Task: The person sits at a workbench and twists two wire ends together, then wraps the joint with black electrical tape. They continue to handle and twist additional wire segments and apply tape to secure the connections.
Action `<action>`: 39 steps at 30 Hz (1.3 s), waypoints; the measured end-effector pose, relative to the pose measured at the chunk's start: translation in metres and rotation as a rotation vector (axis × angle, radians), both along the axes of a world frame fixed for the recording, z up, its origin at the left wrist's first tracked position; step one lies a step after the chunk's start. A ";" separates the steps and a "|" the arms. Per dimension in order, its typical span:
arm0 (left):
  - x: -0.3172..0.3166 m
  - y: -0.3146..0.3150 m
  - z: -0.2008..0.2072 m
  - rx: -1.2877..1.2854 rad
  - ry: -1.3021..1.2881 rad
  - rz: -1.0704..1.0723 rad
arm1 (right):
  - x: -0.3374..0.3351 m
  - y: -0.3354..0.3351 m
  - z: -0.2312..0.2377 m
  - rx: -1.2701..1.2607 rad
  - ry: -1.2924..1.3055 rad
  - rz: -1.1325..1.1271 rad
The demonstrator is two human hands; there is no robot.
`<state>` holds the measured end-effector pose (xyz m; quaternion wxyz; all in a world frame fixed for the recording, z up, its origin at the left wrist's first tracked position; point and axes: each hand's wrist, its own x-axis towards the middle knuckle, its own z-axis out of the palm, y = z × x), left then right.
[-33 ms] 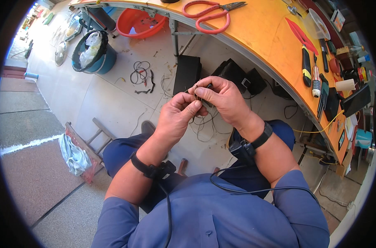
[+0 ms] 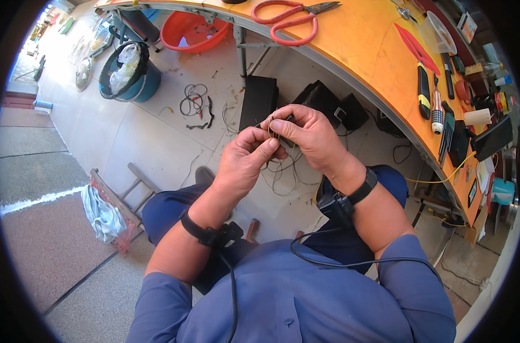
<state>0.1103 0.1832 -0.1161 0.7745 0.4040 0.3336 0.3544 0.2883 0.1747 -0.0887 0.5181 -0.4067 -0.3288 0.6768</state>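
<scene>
Pale floor tiles and an orange bench (image 2: 374, 51) with red scissors (image 2: 288, 20) frame the work. Thin wires (image 2: 280, 163) are pinched by the left hand (image 2: 246, 163) and right hand (image 2: 306, 134); strands should be kept taut, fingertips close together.

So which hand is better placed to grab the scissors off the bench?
Right, probably. The right hand lies nearer the bench and red scissors; the left hand sits lower, farther away. Both pinch thin wires, so one must let go.
</scene>
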 end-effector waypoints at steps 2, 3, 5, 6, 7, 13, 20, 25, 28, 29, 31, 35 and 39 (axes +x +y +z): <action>-0.001 0.000 0.001 0.016 0.022 -0.004 | 0.002 0.001 0.000 -0.012 0.048 0.010; -0.002 0.001 0.002 0.018 0.036 -0.005 | 0.004 0.002 0.000 -0.002 0.031 0.014; -0.003 0.001 0.004 0.011 0.050 0.000 | 0.006 0.003 0.001 0.009 -0.009 0.007; -0.003 0.001 0.004 0.012 0.045 0.004 | 0.008 0.003 0.001 -0.004 -0.015 0.009; -0.003 0.001 0.005 -0.005 0.044 0.011 | 0.009 0.003 0.002 -0.016 -0.020 0.011; -0.003 0.004 0.007 -0.053 -0.006 0.063 | 0.014 0.002 0.005 0.002 -0.007 0.111; -0.003 0.003 0.006 -0.067 -0.012 0.087 | 0.012 0.003 0.001 0.003 -0.009 0.085; -0.004 0.005 0.004 -0.053 0.013 0.111 | 0.013 0.003 0.002 0.015 -0.003 0.075; -0.005 0.005 0.004 -0.058 -0.004 0.124 | 0.013 0.003 0.000 0.006 -0.031 0.063; -0.004 0.005 0.003 -0.064 -0.018 0.138 | 0.014 0.003 0.000 0.001 -0.047 0.055; -0.004 0.006 0.003 -0.063 -0.033 0.156 | 0.015 0.004 -0.001 -0.009 -0.052 0.054; -0.006 0.008 0.002 -0.042 -0.045 0.163 | 0.016 0.003 -0.001 -0.035 -0.046 0.036; -0.008 0.009 0.001 -0.047 -0.051 0.166 | 0.017 0.003 0.000 -0.039 -0.031 0.038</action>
